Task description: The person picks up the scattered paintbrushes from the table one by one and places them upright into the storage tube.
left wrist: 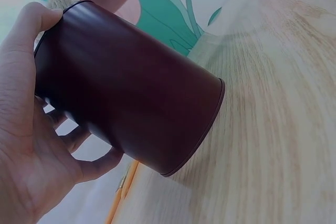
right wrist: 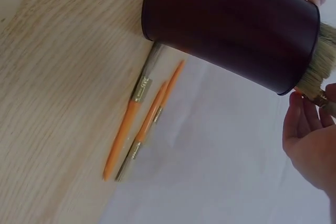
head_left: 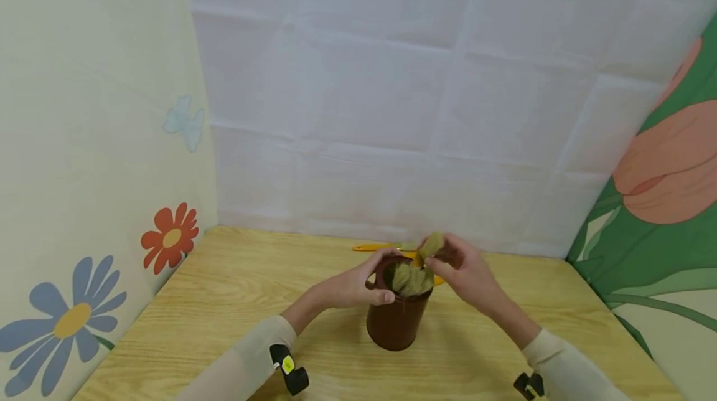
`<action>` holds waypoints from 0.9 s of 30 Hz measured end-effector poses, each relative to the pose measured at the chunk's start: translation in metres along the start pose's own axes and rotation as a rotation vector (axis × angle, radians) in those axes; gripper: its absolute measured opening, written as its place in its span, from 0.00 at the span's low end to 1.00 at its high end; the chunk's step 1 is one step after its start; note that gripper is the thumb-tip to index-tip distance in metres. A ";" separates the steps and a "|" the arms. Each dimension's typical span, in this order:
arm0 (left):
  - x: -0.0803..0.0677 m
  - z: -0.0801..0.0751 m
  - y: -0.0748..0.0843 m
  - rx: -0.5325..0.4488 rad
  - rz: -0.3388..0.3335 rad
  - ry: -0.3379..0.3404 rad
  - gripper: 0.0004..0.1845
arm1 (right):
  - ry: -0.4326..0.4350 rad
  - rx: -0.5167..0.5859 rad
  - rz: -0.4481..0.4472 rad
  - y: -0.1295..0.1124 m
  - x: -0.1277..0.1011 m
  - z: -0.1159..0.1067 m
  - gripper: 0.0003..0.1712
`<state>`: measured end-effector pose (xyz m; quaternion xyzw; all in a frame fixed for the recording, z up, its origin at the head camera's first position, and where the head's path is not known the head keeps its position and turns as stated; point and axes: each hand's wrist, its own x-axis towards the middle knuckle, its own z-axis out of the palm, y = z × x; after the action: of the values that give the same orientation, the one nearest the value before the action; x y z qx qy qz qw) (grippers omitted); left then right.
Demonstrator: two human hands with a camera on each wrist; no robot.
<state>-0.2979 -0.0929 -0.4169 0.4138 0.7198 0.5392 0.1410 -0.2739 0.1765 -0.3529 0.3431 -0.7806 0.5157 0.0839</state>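
A dark brown cylindrical cup (head_left: pixel 394 325) is in the middle of the wooden table, its mouth toward the top. My left hand (head_left: pixel 355 284) grips it near the rim, thumb on the near side; the fingers wrap the far side in the left wrist view. Pale, bushy paintbrush bristles (head_left: pixel 412 280) stick out of the cup's mouth. At the rim's right, my right hand (head_left: pixel 466 269) pinches a paintbrush (head_left: pixel 432 245) whose pale bristles show above the fingers. In the right wrist view, the fingers (right wrist: pixel 310 124) are close against the cup's rim; much of the brush is hidden.
Behind the cup, several orange-handled paintbrushes lie on the table, among them a larger one (right wrist: pixel 122 137) and a thinner one (right wrist: pixel 149 116). A white cloth (head_left: pixel 364 89) hangs at the back, with flower-printed cloths (head_left: pixel 73 158) at the sides.
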 end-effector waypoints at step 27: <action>-0.001 -0.002 -0.003 0.020 -0.057 -0.017 0.47 | -0.154 -0.230 0.002 0.009 -0.004 0.002 0.11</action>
<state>-0.2998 -0.0958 -0.4187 0.3990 0.7354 0.5242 0.1584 -0.2761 0.1789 -0.3622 0.3692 -0.8389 0.3950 0.0621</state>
